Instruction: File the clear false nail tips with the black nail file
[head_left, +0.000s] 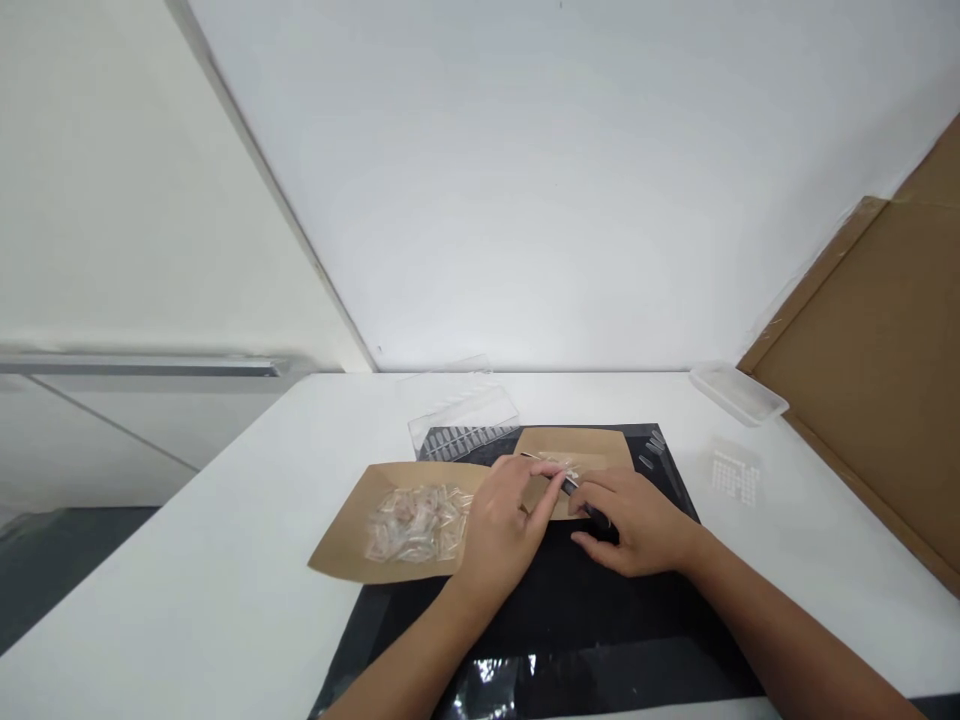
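My left hand (501,510) is closed in a pinch by the tip of a tool; what its fingertips hold, if anything, is too small to make out. My right hand (634,515) is wrapped round a slim black-handled tool (598,517), whose exact kind is partly hidden by the fingers. Both hands meet above a brown paper tray (600,443) with small clear pieces (559,462) on it. Beside my left hand, a second brown paper tray (339,545) bears a heap of clear, crinkled plastic pieces (416,522).
A black mat (570,620) lies under the trays on the white table (225,560). Behind stands a clear plastic sheet with rows of slots (465,425). Several clear slips (651,450) lie at the mat's right. A translucent box (739,393) and a cardboard panel (877,380) are at right.
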